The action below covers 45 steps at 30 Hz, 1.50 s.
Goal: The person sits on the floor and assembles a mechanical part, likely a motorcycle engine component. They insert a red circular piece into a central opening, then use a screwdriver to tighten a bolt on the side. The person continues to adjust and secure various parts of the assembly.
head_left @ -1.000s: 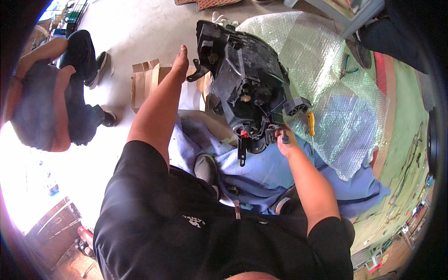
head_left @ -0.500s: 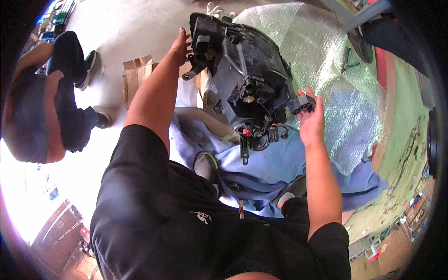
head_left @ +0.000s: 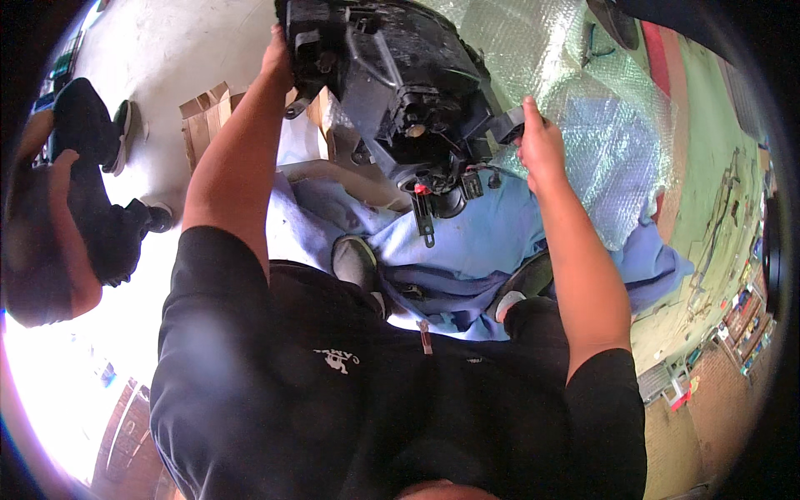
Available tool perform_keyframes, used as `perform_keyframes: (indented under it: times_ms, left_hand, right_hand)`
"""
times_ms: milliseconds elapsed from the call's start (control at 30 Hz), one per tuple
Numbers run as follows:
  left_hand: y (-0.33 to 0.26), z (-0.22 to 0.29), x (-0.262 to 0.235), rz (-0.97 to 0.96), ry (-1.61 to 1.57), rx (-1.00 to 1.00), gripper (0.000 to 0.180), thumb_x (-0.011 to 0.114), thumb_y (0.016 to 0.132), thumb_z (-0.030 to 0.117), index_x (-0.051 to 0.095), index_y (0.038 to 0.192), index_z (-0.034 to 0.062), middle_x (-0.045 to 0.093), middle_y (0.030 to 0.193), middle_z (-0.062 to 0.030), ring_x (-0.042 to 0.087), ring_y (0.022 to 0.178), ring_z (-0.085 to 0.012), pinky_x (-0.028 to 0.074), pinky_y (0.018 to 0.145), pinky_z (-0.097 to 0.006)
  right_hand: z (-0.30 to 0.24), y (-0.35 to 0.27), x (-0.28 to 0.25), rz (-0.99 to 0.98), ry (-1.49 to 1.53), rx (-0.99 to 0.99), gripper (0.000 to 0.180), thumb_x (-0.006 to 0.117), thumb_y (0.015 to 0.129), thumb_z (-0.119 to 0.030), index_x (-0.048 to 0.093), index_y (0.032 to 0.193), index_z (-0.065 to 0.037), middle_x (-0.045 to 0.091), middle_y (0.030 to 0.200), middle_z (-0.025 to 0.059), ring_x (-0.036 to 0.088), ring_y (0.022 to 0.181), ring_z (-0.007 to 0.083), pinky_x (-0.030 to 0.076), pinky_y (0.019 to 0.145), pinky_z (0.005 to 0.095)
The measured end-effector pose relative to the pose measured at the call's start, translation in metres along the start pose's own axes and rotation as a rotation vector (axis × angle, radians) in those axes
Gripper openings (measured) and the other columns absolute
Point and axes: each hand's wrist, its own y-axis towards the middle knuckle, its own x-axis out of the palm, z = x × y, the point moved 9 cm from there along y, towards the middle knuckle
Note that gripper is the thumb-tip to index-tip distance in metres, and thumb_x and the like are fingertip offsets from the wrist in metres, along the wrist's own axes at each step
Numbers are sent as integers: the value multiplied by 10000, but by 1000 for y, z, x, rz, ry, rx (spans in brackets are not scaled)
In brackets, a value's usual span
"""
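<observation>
A large black car headlight (head_left: 392,58) is held up in front of me, its rear housing facing me and its top cut off by the upper edge of the view. Wires and a small red part show near its lower end, and a black bracket tab hangs down there. My left hand (head_left: 277,62) grips its left side, with most of the fingers hidden behind the housing. On the other side, my right hand (head_left: 540,143) is closed around a black mounting arm (head_left: 506,127) that sticks out from the housing.
Below the headlight a blue cloth (head_left: 467,267) covers the floor around my shoes. Clear bubble wrap (head_left: 617,158) spreads to the right. An opened cardboard box (head_left: 204,117) stands at left, near another person (head_left: 75,192). Another person's dark shoe (head_left: 615,23) is at the upper right.
The headlight has moved up and slightly left in the view, with both hands on it. My right hand's fingers have closed around the mounting arm; they were more spread before.
</observation>
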Motion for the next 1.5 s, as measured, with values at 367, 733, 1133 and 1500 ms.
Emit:
perform_keyframes:
  times_ms: [367,733,1133,1500]
  left_hand:
    - [-61,36,-8,-89,-336,221,693,280,1005,648,482,1421,133,580,1367,-99,550,1238,-300,406,1076,-451]
    - [-101,84,25,-280,-547,279,648,371,983,601,525,1344,86,633,1237,-124,637,1115,-306,537,963,-470]
    - [-226,-46,190,-231,-1016,-101,734,348,979,676,469,1430,110,566,1380,-99,535,1246,-305,402,1078,-458]
    - [-257,-158,264,-754,-312,-384,889,309,910,793,258,1564,192,379,1555,-89,409,1368,-369,332,1064,-617]
  right_hand:
    - [-48,-10,-37,0,-65,-317,488,664,890,-432,626,697,14,566,592,56,513,554,137,406,541,344]
    - [-175,-42,-107,-51,-20,-796,321,701,917,-368,697,999,-57,589,871,-71,444,741,23,330,641,214]
    - [-219,-114,-294,98,-342,-738,284,707,886,-118,587,1133,-44,553,1036,16,526,936,121,411,886,252]
    - [-184,-174,-364,303,-657,-644,252,724,896,-119,612,1102,-26,600,984,29,563,883,121,453,810,256]
